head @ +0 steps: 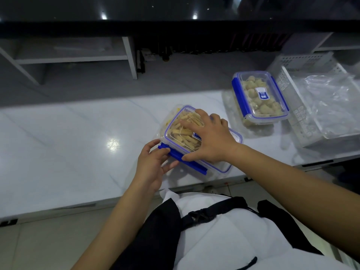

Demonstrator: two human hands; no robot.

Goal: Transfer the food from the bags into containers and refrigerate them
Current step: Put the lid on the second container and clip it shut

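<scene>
Near the worktop's (58,152) front edge, my right hand (210,141) lies spread, pressing the lid (175,131). My left hand (152,164) pinches the blue clasp (185,160); uneven pressure could misseat it and tip the container (224,166) off.

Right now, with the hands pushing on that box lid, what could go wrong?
1. The near box is packed high with food sticks; the right hand presses the lid flat, so sticks might get crushed or keep the lid from sealing.
2. The left hand is at the blue clip; a finger could get pinched if it snaps.
3. The box sits close to the counter edge, so a hard push might slide it off.
</scene>
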